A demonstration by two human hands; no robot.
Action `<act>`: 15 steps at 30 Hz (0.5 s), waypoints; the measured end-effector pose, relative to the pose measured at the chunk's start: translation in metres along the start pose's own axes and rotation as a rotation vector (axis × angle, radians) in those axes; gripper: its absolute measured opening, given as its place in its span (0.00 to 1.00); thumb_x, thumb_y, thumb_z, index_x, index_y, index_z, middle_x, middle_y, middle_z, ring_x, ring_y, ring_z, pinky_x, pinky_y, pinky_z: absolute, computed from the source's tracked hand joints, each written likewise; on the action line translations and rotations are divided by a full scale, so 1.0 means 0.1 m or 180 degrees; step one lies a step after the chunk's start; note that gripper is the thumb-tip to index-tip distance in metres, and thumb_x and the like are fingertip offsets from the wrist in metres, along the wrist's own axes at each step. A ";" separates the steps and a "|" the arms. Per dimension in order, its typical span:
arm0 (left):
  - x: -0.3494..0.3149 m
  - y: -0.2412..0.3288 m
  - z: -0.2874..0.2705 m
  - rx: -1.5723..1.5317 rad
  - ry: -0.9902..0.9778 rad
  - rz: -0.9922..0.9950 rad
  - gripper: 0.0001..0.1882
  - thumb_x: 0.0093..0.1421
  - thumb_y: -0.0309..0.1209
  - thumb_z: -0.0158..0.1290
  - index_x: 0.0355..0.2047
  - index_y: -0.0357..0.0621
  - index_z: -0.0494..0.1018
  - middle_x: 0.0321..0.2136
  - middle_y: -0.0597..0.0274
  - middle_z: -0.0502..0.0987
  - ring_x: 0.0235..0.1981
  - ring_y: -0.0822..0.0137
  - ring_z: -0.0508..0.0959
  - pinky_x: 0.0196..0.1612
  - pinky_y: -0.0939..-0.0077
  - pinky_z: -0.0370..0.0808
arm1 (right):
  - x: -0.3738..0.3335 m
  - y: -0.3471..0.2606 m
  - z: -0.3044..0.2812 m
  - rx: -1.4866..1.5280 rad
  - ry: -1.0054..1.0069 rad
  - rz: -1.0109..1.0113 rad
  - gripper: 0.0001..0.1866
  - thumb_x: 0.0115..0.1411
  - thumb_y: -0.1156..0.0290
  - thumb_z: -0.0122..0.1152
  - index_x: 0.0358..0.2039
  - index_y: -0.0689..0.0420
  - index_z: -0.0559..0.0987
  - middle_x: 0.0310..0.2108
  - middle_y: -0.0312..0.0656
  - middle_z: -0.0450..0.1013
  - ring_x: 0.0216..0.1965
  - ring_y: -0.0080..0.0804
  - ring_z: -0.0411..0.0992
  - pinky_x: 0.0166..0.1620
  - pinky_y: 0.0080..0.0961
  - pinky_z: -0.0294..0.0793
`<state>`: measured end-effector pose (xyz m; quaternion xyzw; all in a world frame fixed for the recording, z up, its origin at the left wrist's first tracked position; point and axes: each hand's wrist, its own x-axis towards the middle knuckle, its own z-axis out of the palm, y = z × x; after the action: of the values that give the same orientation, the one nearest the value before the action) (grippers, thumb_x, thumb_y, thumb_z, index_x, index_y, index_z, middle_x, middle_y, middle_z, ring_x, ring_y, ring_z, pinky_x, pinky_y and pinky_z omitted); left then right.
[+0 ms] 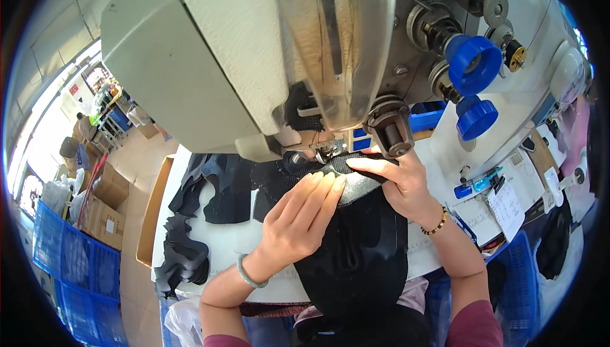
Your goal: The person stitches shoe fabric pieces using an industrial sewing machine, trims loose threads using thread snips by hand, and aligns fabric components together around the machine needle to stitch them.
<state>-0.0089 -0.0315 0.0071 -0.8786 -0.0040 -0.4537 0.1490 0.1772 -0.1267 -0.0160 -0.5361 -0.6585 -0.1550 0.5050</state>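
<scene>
Under the head of a sewing machine [241,54], a black fabric piece with a mesh surface and a silver-grey patch [361,189] lies at the presser foot [327,150]. My left hand [302,217] has its fingers straight and side by side, tips pressed on the patch's left side; its thumb is hidden. On the other side my right hand [403,185] grips the same piece, index finger along its upper edge near the foot. The needle tip is too small to make out. Black material [352,251] hangs from the work toward my lap.
Cut black pieces [219,188] and a wavy stack [181,255] lie on the white table [273,290] at left. Blue tension knobs [473,64] jut out at upper right. Paper [506,210] lies at right. Blue crates [76,258] and cartons [105,220] stand on the floor at left.
</scene>
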 end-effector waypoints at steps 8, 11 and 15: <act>-0.02 -0.04 0.03 0.0074 0.0074 0.0008 0.18 0.43 0.18 0.57 0.38 0.42 0.79 0.36 0.61 0.78 0.39 0.62 0.80 0.43 0.73 0.78 | 0.02 0.01 -0.01 0.0051 -0.0112 -0.0025 0.26 0.43 0.89 0.55 0.42 0.48 0.82 0.42 0.40 0.72 0.47 0.40 0.69 0.52 0.35 0.66; 0.01 -0.07 0.05 0.0028 0.0094 0.0056 0.14 0.47 0.21 0.56 0.37 0.39 0.79 0.36 0.61 0.78 0.39 0.65 0.79 0.45 0.74 0.78 | 0.04 0.00 -0.04 -0.0069 -0.0117 -0.0079 0.26 0.43 0.88 0.56 0.42 0.49 0.82 0.43 0.40 0.72 0.48 0.40 0.69 0.52 0.35 0.66; -0.01 -0.13 0.06 -0.0202 0.0066 -0.0015 0.17 0.45 0.21 0.59 0.38 0.39 0.78 0.36 0.61 0.78 0.39 0.64 0.79 0.45 0.73 0.78 | 0.07 -0.02 -0.06 -0.0295 -0.0183 -0.0223 0.26 0.43 0.87 0.57 0.43 0.50 0.81 0.43 0.41 0.71 0.48 0.41 0.69 0.52 0.36 0.66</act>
<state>-0.0066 -0.0169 0.0060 -0.8782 0.0099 -0.4630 0.1200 0.1791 -0.1282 -0.0068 -0.5397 -0.6833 -0.1874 0.4547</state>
